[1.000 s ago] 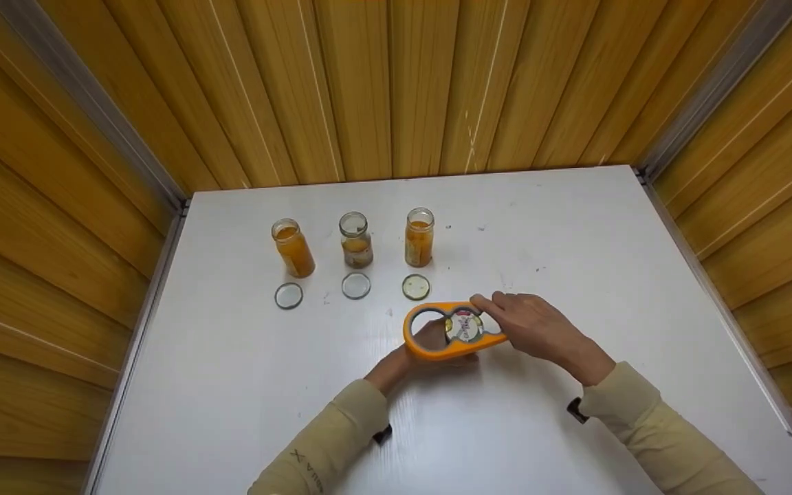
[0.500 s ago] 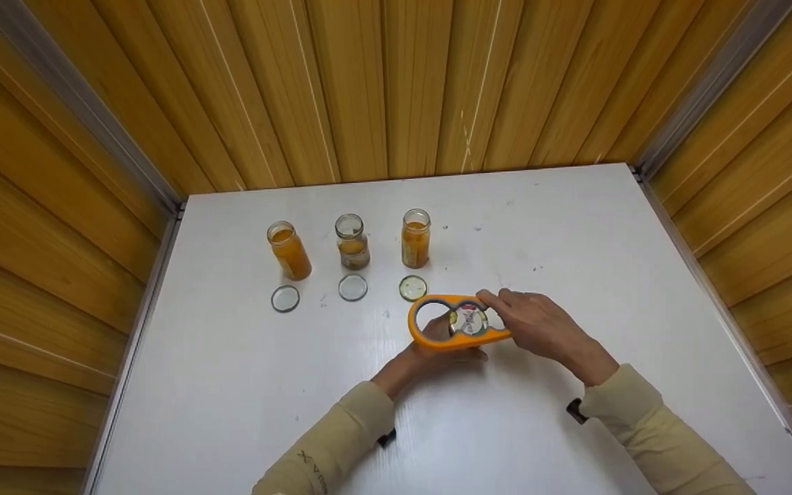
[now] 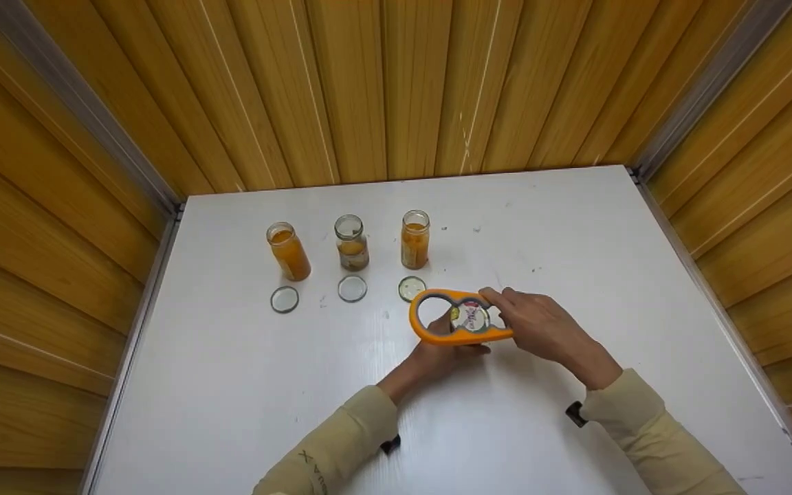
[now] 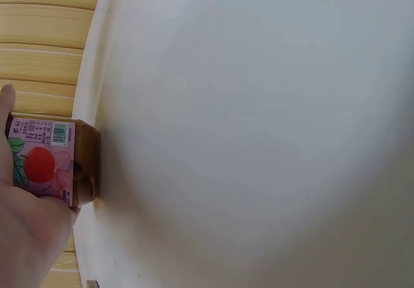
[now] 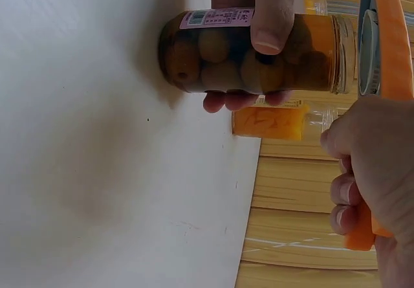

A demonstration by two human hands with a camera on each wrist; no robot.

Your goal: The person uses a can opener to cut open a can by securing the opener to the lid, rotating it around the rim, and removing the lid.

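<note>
In the right wrist view, my left hand [image 5: 278, 10] grips a glass jar [image 5: 226, 58] of round dark fruit, its thumb across the side. The pink label with a red fruit [image 4: 40, 165] shows in the left wrist view. My right hand [image 3: 540, 323] holds an orange jar opener [image 3: 461, 337] by its narrow end. A printed lid [image 3: 470, 317] sits in the opener's smaller ring. In the right wrist view, a narrow gap separates this lid from the jar's glass mouth [image 5: 344, 54]. From the head, the opener hides most of the jar.
Three lidless jars stand in a row further back: a left jar [image 3: 291, 260], a middle jar [image 3: 353, 251] and a right jar [image 3: 415, 246]. Before them lie a left lid [image 3: 284, 299], a middle lid [image 3: 352, 289] and a right lid [image 3: 410, 289]. Wood-patterned walls [image 3: 355, 89] enclose the white table [image 3: 231, 385].
The opener, with the printed lid in it, has shifted slightly away from the body and to the right. More of my left hand shows below it. The jars behind stay put.
</note>
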